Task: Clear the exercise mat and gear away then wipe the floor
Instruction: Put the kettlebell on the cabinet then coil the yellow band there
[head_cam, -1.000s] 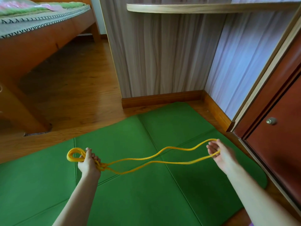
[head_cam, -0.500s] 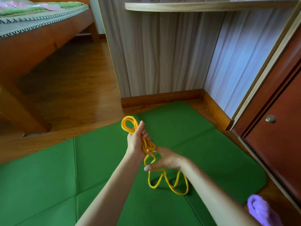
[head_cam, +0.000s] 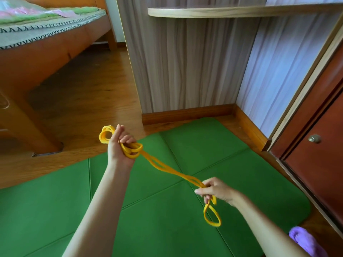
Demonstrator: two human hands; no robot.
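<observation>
A yellow resistance band (head_cam: 168, 168) stretches in the air between my two hands. My left hand (head_cam: 120, 147) grips a bundle of its coiled loops, raised above the far edge of the mat. My right hand (head_cam: 216, 190) pinches the band lower and to the right, and a small loop hangs below the fingers. Underneath lies the green folding exercise mat (head_cam: 55, 210), spread flat on the wooden floor (head_cam: 89, 101).
A wooden bed (head_cam: 37, 52) stands at the left, a cabinet with a curved shelf (head_cam: 185, 11) straight ahead. A red-brown door with a knob (head_cam: 314, 139) is at the right. A purple cloth (head_cam: 306, 242) lies at the mat's near right corner.
Half a second ago my hands were close together looping the band. Now my right hand has pulled down and to the right, drawing the remaining band taut from the coil in my left hand.
</observation>
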